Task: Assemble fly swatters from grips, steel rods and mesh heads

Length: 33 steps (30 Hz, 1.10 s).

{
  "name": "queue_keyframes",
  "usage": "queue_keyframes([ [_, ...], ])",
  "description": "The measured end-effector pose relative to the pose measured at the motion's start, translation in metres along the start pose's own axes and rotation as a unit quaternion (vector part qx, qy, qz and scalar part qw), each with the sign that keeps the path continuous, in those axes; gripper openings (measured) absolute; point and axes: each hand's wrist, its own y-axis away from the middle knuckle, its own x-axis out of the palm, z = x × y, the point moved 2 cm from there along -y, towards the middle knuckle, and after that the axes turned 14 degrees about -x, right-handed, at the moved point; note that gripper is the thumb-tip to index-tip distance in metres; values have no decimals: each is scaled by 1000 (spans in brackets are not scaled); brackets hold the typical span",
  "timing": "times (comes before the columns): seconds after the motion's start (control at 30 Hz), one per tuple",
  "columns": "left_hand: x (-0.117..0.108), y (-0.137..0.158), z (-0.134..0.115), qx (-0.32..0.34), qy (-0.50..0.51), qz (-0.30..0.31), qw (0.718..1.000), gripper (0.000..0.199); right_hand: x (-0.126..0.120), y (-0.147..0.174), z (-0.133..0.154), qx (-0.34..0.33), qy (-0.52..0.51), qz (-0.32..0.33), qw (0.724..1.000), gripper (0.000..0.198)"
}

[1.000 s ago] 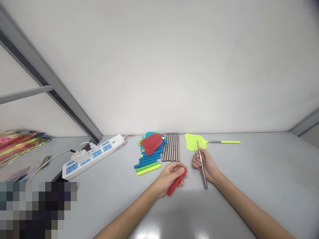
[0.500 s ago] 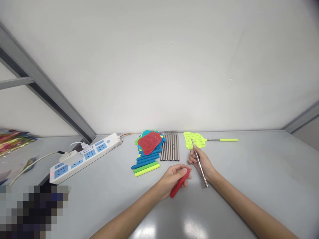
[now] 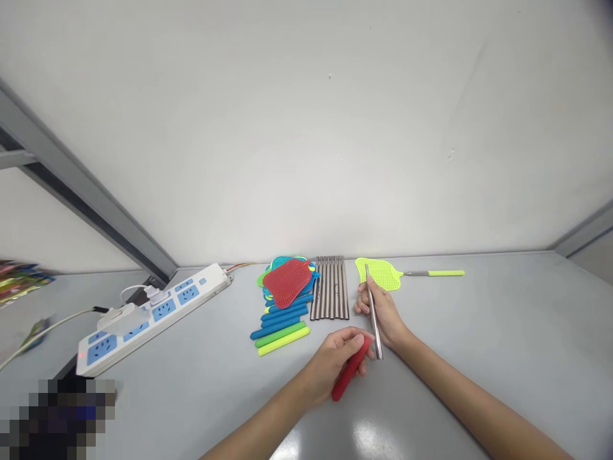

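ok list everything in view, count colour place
red sleeve: one, red, in left grip
metal rod: one, silver, in right grip
rod row: about eight, silver, centre
swatter heads: several, red topmost, by rod row
blue sleeves: several, blue, by swatter heads
green sleeve: one, green, beside blue sleeves
yellow sleeve: one, yellow, beside green sleeve
swatter: one, mostly yellow, behind right grip
power strip: one, white, left
plugs: two, white, on power strip
cables: several, mostly white, left
packets: several, multicoloured, left
pixelated patch: one, dark, lower left
frame posts: two, grey, both sides
wall: one, white, back
table: one, grey, underneath
forearms: two, bare, bottom
left grip: one, bare, centre
right grip: one, bare, centre right
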Motion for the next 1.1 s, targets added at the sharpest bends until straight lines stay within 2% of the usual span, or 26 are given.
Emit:
queue_keyframes([
  [0.4, 1, -1, 0, -28, 42, -7, 999, 27, -2, 0, 0, -28, -18, -71, 997, 29],
  [0.63, 0, -2, 0, -33, 66, 8, 997, 31, -7, 5, 6, -78, -11, -161, 984, 26],
  [0.87, 0, -1, 0, -27, 87, 22, 996, 34, -10, 4, 4, -94, -14, -164, 982, 20],
  [1.1, 0, 0, -1, -31, 95, 16, 995, 29, -9, 5, 7, -96, -46, -171, 979, 20],
])
